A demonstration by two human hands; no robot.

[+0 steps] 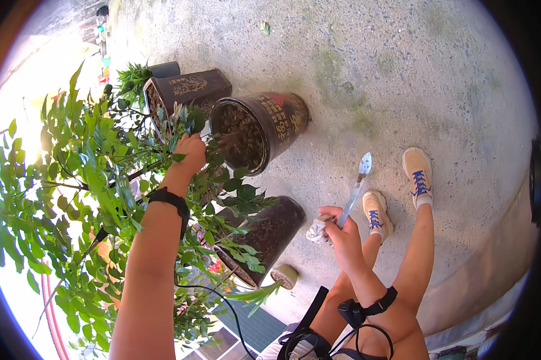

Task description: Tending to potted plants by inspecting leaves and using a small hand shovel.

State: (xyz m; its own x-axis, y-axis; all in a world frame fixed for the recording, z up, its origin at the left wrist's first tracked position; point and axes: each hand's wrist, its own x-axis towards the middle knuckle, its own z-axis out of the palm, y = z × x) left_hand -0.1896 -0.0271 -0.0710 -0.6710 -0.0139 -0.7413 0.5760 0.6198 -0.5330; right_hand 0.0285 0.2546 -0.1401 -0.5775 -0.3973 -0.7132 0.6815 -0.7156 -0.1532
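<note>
My left hand (191,150) is closed among green leaves beside the rim of a dark, soil-filled pot (281,119) with gold and red writing. It seems to grip leafy stems, though foliage partly hides the fingers. A leafy plant (95,166) spreads around this hand and forearm. My right hand (344,238) holds a slim tool (352,198) with a bluish handle and a small pointed blade, which has dark residue near its base. A crumpled whitish tissue or cloth (317,230) is tucked in the same hand. Both forearms wear black straps.
A square dark pot (194,87) stands beside the round one. Another large dark pot (270,234) and a small pale pot (284,276) are nearer my legs. My beige shoes (418,173) rest on the concrete floor (342,67). A black cable (227,303) runs by my left arm.
</note>
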